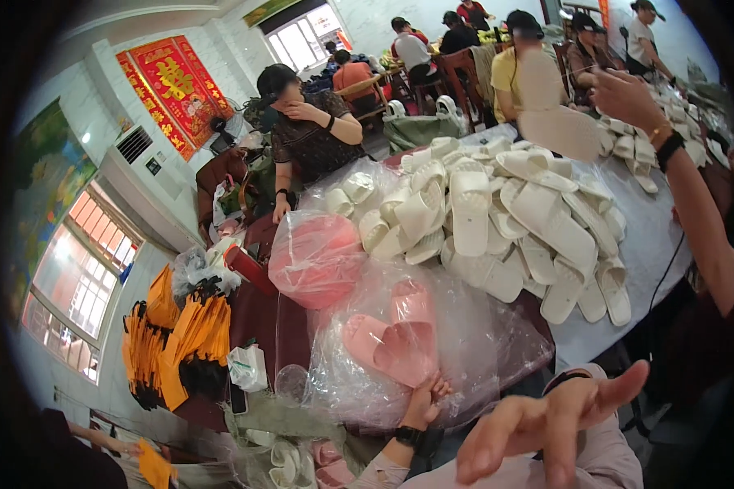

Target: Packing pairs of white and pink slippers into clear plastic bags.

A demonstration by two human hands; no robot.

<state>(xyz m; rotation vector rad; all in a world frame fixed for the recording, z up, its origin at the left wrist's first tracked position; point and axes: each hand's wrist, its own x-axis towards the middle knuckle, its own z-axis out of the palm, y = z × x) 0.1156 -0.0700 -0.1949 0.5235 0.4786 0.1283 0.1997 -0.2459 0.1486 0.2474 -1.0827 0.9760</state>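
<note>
My left hand (426, 401), with a black band at the wrist, closes on the near edge of a clear plastic bag (473, 359). A pair of pink slippers (395, 338) lies at that bag, just beyond my fingers. My right hand (559, 428) is raised close to the camera at the lower right. Its fingers are spread and hold nothing. Behind the bag is a large heap of white slippers (538, 216). Left of the heap sits another clear bag with pink contents (316, 259).
Orange bags with black trim (192, 346) are piled at the left, near a red container (249, 270) and a white tissue pack (247, 368). Across the table sits a person in black (314, 143). At right, another person's hand (628, 99) holds white slippers (559, 134).
</note>
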